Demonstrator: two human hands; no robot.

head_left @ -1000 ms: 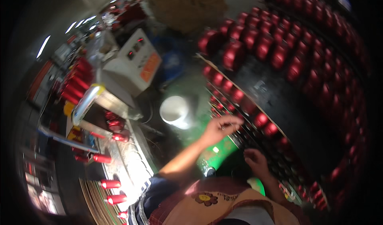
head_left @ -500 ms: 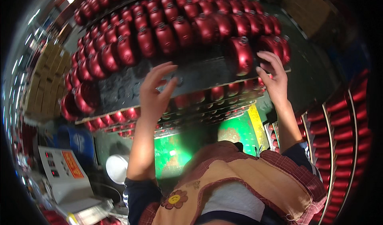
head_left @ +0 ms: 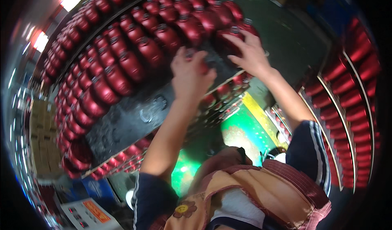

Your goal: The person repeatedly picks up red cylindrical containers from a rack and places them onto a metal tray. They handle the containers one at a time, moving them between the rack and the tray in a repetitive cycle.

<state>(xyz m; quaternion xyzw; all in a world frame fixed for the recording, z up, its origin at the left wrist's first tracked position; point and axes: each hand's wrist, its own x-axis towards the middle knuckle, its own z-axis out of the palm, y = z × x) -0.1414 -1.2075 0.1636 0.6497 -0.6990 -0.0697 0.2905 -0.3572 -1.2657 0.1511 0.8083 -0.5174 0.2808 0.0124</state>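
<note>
The left hand's (head_left: 191, 77) fingers are standing curled around a glossy red bottle (head_left: 203, 68), its narrow metallic neck showing between them; motion blur is hiding whether they are gripping it. The right hand's (head_left: 250, 55) fingers are spreading wide, thumb apart, over a second red bottle (head_left: 225, 44), though contact is hard to tell. Just beyond the fingertips, rows of rounded, satin-smooth bottles (head_left: 130, 66) are standing close together. Under the fingers and to their left, a black, scuffed board (head_left: 122, 128) is showing ring-shaped marks. Below the hands, more red bottles (head_left: 132, 150) are lining a lower tier. Nearer the wearer, a green floor (head_left: 241, 134) with a yellow strip (head_left: 261, 115) is gleaming beyond a tan, plaid-edged cloth apron (head_left: 269, 185). Well right of the fingers, slim pale-edged shelves (head_left: 337, 115) are holding stacked red rounded shapes (head_left: 326, 89). Far left, brown cardboard boxes (head_left: 43, 144) are rising in a stack.
</note>
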